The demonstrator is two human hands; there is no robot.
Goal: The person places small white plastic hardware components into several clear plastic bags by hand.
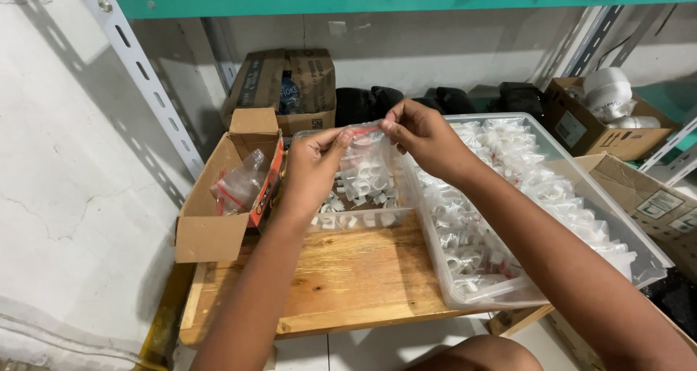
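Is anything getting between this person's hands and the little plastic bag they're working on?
Nothing visible does. The left hand and right hand both pinch the top edge of the small clear bag directly, held up over the clear tray.

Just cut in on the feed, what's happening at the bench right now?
A person holds a small clear plastic bag of white clips up by its top edge, left hand and right hand pinching either end of the red seal strip. It hangs above a small clear tub of loose clips on a wooden board. A long clear tray to the right holds many filled bags; an open cardboard box on the left holds empty ones.
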